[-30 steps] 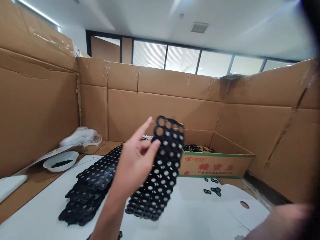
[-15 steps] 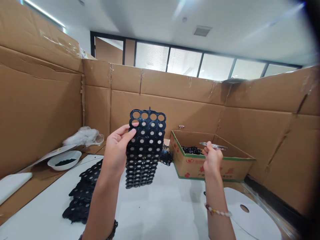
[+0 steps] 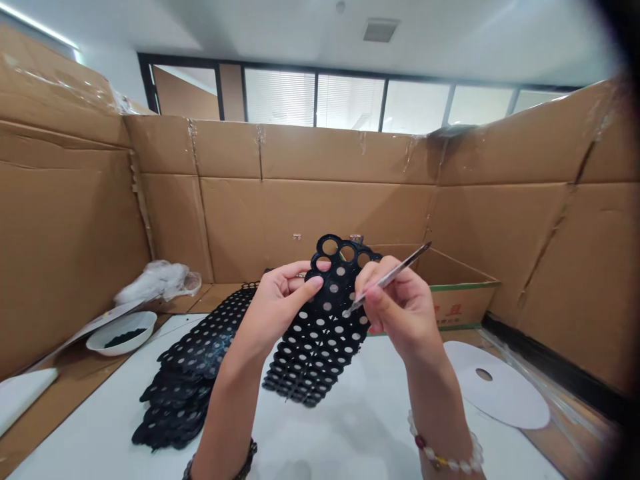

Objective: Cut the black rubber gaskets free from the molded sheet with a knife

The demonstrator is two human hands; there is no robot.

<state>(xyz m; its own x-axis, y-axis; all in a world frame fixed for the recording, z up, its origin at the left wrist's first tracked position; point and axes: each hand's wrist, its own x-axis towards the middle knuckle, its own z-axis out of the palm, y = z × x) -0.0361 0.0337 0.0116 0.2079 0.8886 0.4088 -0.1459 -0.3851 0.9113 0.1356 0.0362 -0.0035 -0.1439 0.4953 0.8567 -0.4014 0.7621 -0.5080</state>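
A black strip of joined rings (image 3: 327, 333) with pale round centres hangs above the white table, its top row of rings open. My left hand (image 3: 277, 300) pinches its upper left edge between thumb and fingers. In my right hand (image 3: 397, 300) is a thin silvery pointed tool (image 3: 395, 275), slanting down to the left. The tool's tip is at the strip's face, near one round centre; whether it touches cannot be told. My right fingers are beside the strip's right edge. More such black strips (image 3: 185, 380) lie piled on the table to the left.
A white bowl (image 3: 145, 327) with dark contents stands at the left near a clear plastic bag (image 3: 160, 281). A cardboard box (image 3: 463, 303) with green edges is behind my right hand. A white disc (image 3: 500, 393) with a hole lies at the right. Tall cardboard walls (image 3: 330, 213) surround the table.
My right hand has come left from the box to the strip, bringing the tool. My left hand and the strip have shifted right and the strip is now tilted. The view has turned somewhat.
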